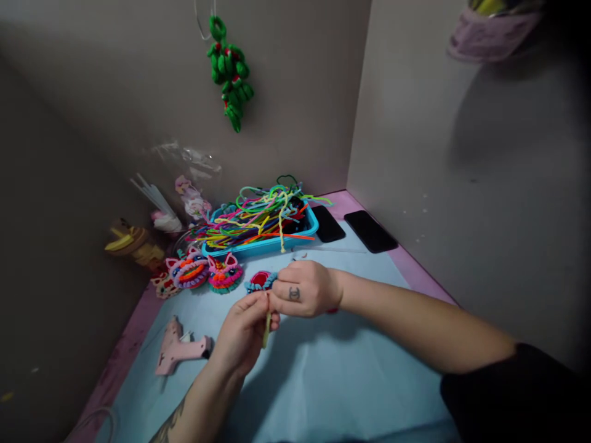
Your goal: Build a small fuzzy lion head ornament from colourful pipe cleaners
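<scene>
My left hand (244, 329) is closed in a pinch on a pale yellow pipe cleaner (266, 331), whose short end hangs below the fingertips. My right hand (302, 289) is curled shut, its fingertips meeting the left ones at the top of that piece; the rest of it is hidden between the fingers. Just behind the hands lies a blue and red pipe-cleaner piece (261, 280), partly covered by the right hand. Further left sit two finished-looking animal faces with pink ears, one purple and orange (189, 271), one pink and teal (225, 274).
A blue basket (258, 247) at the back overflows with colourful pipe cleaners (258, 215). Two dark phones (372, 231) lie right of it. A pink glue gun (178, 349) rests at left on the light blue table cover (341, 381). Green pipe-cleaner work (231, 74) hangs on the wall.
</scene>
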`<action>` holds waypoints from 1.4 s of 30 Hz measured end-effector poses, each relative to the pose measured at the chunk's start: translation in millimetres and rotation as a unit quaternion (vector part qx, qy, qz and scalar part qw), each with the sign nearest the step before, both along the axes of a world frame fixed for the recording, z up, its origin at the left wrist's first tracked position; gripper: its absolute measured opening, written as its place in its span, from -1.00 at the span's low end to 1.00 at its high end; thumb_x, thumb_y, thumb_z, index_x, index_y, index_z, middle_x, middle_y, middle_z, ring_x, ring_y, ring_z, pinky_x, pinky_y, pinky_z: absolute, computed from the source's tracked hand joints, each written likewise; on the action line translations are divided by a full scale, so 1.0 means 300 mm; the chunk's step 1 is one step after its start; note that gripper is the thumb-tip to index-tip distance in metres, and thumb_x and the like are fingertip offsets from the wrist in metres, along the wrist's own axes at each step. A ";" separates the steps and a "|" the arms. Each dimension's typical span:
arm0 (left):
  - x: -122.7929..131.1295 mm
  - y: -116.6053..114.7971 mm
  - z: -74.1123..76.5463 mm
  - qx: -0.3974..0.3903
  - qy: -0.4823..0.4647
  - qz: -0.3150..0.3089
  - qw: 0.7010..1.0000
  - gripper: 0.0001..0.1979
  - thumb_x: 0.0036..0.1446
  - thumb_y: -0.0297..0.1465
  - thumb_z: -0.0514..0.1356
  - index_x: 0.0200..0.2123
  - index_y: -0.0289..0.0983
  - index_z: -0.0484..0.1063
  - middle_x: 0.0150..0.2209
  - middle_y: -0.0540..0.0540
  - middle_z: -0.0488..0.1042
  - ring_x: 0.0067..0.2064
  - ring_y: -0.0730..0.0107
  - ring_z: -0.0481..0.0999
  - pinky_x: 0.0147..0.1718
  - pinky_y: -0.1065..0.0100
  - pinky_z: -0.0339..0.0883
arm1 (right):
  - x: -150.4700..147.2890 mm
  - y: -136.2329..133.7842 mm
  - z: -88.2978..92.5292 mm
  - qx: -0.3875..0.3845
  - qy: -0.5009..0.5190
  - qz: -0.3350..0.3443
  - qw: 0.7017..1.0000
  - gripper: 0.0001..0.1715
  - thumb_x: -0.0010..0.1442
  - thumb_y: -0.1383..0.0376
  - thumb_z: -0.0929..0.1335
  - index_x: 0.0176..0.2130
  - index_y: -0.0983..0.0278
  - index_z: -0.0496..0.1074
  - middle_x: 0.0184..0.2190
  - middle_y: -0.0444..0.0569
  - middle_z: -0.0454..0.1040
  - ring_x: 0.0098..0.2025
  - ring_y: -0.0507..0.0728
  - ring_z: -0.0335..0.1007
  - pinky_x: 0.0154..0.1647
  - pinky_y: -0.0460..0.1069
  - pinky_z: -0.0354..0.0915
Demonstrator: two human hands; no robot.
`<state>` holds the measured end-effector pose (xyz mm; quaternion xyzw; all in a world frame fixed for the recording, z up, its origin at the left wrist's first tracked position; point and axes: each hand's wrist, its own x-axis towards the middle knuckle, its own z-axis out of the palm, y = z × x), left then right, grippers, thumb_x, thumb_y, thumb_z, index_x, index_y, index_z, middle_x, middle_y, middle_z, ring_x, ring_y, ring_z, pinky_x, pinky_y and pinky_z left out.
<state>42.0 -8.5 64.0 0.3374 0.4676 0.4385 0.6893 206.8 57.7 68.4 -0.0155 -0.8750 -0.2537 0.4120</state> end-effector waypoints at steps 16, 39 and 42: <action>-0.039 0.029 -0.039 0.085 0.214 0.088 0.969 -0.76 0.01 -0.23 0.19 -0.50 -0.31 0.40 -0.64 0.05 0.33 -0.58 0.56 0.25 -0.56 0.51 0.12 | -0.056 0.135 -0.093 -0.136 0.034 0.056 0.988 -0.77 0.19 0.17 0.30 -0.30 0.30 0.38 -0.45 -0.06 0.40 -0.43 0.03 0.27 -0.48 -0.06 0.12; -0.154 -0.221 -0.140 0.132 0.100 0.034 0.986 -0.65 -0.09 -0.23 0.28 -0.29 -0.37 0.48 -0.46 -0.07 0.46 -0.47 0.49 0.40 -0.38 0.37 0.32 | -0.172 -0.337 -0.156 -0.273 0.123 -0.131 0.945 -0.88 0.21 0.40 0.24 -0.31 0.33 0.36 -0.42 0.00 0.43 -0.30 0.09 0.33 -0.25 -0.01 0.30; -0.149 -0.248 -0.174 0.193 0.137 0.040 0.971 -0.67 -0.07 -0.21 0.25 -0.34 -0.38 0.49 -0.54 -0.04 0.42 -0.49 0.49 0.38 -0.42 0.41 0.27 | -0.182 -0.365 -0.220 -0.286 0.144 -0.155 0.935 -0.85 0.21 0.38 0.23 -0.34 0.32 0.37 -0.43 0.00 0.41 -0.32 0.09 0.32 -0.27 -0.02 0.28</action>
